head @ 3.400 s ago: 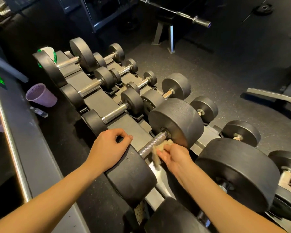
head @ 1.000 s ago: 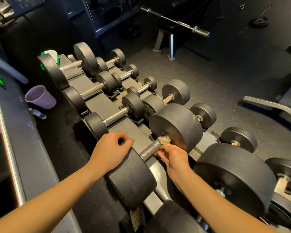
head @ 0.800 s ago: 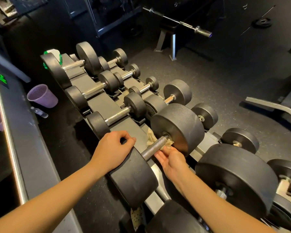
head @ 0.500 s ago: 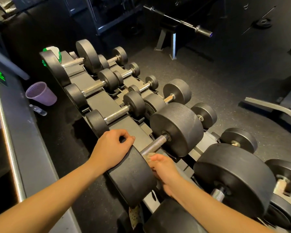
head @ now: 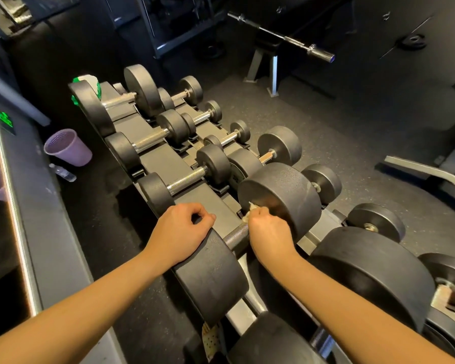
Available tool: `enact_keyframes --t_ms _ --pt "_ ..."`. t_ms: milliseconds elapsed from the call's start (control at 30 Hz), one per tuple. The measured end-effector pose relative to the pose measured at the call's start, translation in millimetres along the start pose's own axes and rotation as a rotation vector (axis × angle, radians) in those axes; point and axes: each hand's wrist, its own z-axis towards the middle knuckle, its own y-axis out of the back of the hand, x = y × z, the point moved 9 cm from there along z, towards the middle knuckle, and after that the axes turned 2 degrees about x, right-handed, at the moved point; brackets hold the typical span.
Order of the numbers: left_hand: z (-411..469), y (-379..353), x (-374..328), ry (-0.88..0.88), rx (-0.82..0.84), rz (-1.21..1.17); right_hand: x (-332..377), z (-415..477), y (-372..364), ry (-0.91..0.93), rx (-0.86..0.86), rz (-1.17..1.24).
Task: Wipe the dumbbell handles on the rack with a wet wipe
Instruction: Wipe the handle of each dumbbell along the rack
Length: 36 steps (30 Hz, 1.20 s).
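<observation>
While the right grip [head: 267, 229] seemingly wraps it, the handle [head: 235, 235] slants away rightward.

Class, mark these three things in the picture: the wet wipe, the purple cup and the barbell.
wet wipe [head: 250, 207], head view, on its crumpled visible tip.
purple cup [head: 75, 153], head view, on its side wall.
barbell [head: 322, 54], head view, on the sleeve at its end.
</observation>
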Motion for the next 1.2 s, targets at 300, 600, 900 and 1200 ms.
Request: enact_keyframes --t_ms 300,600,900,1200 --pt "1 -1 -1 0.007 -0.003 0.027 37 -22 -12 0.273 0.156 0.461" --pt "-1 4 0 -0.008 -0.031 -0.071 12 -16 11 -0.25 0.322 1.199" --pt "-14 37 -10 -0.169 0.004 -0.609 51 4 85 -0.474 0.18 1.956" --pt "21 114 77 -0.049 0.03 -0.647 165 42 87 -0.219 0.289 1.466"
